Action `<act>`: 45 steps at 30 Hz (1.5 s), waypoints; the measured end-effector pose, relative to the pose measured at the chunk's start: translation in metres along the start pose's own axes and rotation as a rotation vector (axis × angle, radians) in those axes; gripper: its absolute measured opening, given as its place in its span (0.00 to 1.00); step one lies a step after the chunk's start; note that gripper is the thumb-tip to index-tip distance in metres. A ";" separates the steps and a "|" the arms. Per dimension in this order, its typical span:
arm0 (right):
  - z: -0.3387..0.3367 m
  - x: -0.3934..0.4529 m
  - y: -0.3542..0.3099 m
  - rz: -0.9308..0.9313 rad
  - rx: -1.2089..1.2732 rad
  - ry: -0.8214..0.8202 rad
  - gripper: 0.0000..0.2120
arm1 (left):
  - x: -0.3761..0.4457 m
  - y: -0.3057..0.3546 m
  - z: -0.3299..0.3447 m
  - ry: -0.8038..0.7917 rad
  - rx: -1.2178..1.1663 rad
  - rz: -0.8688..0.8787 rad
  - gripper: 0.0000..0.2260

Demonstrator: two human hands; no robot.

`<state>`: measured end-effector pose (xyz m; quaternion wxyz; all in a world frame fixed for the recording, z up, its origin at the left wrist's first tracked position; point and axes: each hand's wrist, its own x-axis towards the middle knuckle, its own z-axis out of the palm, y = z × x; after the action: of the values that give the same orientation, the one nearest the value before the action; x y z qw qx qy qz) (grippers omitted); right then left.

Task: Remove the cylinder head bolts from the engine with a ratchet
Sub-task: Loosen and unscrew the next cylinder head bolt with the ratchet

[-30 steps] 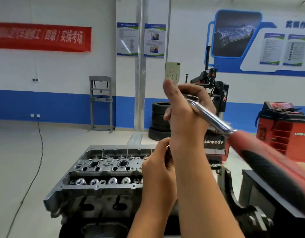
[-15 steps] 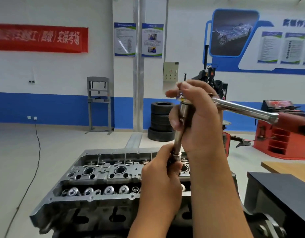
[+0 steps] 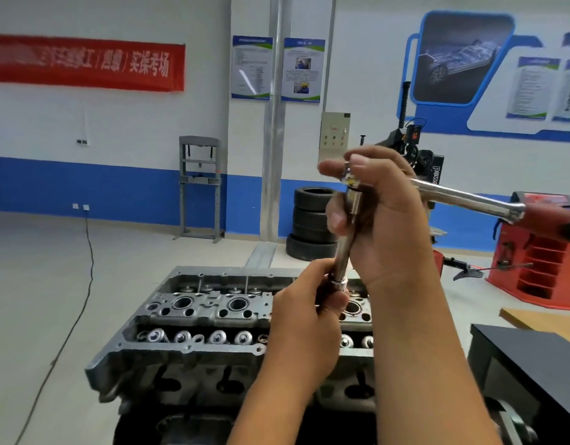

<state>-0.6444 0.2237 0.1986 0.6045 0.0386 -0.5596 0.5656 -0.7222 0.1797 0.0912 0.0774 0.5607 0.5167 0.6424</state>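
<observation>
Right hand (image 3: 383,220) wraps the ratchet (image 3: 463,197) at its head end, thumb on top, fingers curled round the joint; red grip runs off toward 3 o'clock. A long steel extension bar (image 3: 344,252) hangs down from the ratchet head. Left hand (image 3: 306,319) pinches the lower end of the bar, at the socket (image 3: 338,281), fingers curled round it. Tool is held in the air above the engine (image 3: 193,345), over its 3 o'clock half; socket is not seated in any bolt hole, as far as visible.

Engine sits at 6 o'clock, top face exposed, valve springs and round wells showing. Bolts themselves: cannot tell, wells too dark and partly hidden behind the hands.

Progress judgement: early or between bolts. Looks like tool assembly or socket fitting, not turning. No loose bolts visible anywhere. Left to do: seat socket, break each bolt loose, lift them out.

Background: tyre stack (image 3: 312,226) at 12 o'clock, red machine (image 3: 540,261) at 3 o'clock.
</observation>
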 end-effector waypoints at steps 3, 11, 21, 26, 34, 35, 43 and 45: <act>0.009 -0.002 0.009 -0.242 -0.209 0.230 0.06 | -0.003 0.004 0.006 0.080 0.050 0.020 0.16; 0.017 -0.004 0.012 -0.188 -0.324 0.050 0.01 | -0.006 0.007 -0.009 -0.063 0.074 0.035 0.18; -0.016 0.005 -0.008 0.034 -0.104 -0.127 0.03 | 0.001 -0.002 -0.001 0.003 0.119 0.026 0.17; 0.010 0.002 0.005 -0.168 -0.394 -0.112 0.03 | -0.003 -0.007 -0.006 0.020 0.174 0.105 0.11; -0.012 0.022 0.001 0.306 0.423 -0.448 0.12 | 0.000 -0.007 -0.009 -0.030 0.003 -0.030 0.21; -0.013 0.021 0.001 0.283 0.429 -0.404 0.11 | 0.001 -0.008 -0.006 -0.012 0.005 -0.035 0.22; 0.013 -0.004 0.012 -0.278 -0.346 0.234 0.02 | -0.001 -0.008 -0.002 0.044 0.043 0.023 0.13; 0.017 -0.006 0.011 -0.223 -0.388 0.119 0.01 | -0.001 -0.008 -0.008 -0.045 0.059 0.034 0.13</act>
<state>-0.6617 0.2122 0.1945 0.6910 -0.0502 -0.6137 0.3785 -0.7325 0.1781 0.0862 0.0614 0.5855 0.5241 0.6154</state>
